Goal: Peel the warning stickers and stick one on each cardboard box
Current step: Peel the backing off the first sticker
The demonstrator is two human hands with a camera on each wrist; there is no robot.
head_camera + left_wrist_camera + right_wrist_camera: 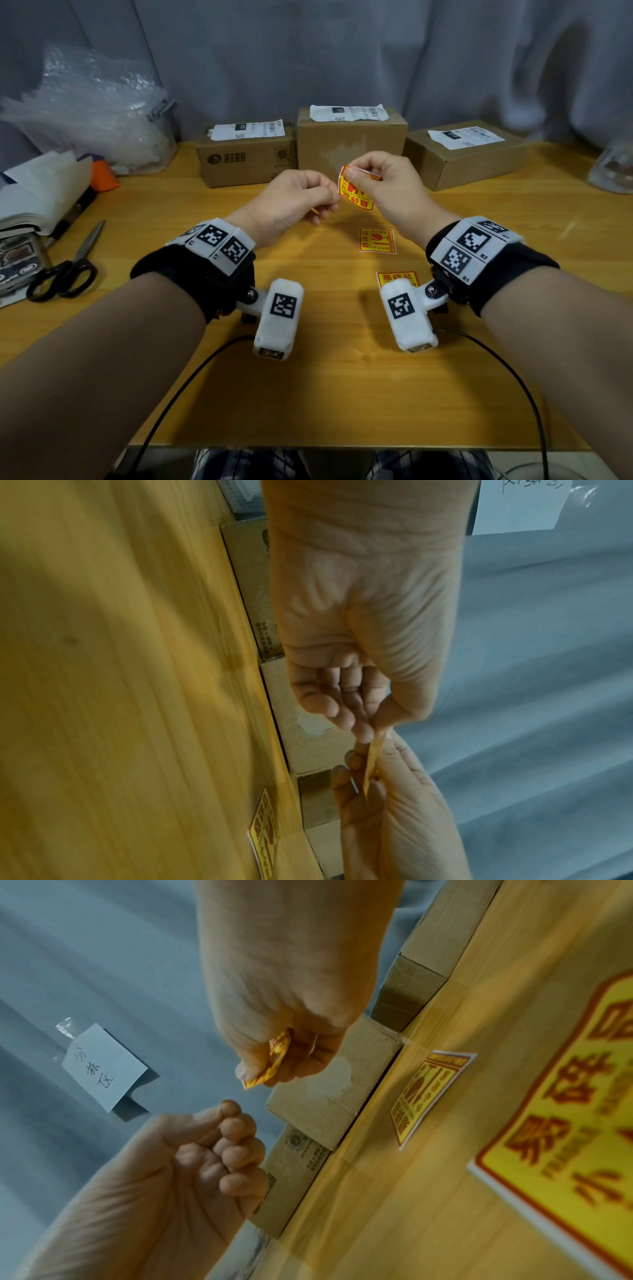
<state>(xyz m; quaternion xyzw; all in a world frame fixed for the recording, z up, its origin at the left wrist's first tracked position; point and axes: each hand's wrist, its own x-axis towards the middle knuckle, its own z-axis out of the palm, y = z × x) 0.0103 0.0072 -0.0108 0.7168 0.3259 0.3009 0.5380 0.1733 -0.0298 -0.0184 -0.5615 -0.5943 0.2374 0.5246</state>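
A yellow-and-red warning sticker [356, 193] is held up above the table, and my right hand [356, 174] pinches its top edge. My left hand [330, 200] has thumb and fingers curled together at the sticker's lower left corner. The right wrist view shows a small gap between that hand [229, 1118] and the sticker [274, 1058]. Two more stickers [376, 241] [397, 278] lie flat on the table, the nearer one partly hidden by my wrist camera. Three cardboard boxes stand at the back: left [245, 161], middle [349, 140] and right [462, 154].
Scissors [65, 270] lie at the left edge beside a stack of papers [37, 192]. A bin of bubble wrap [92, 109] stands back left and a clear jar [613, 168] far right. Black cables [513, 377] trail over the near table edge.
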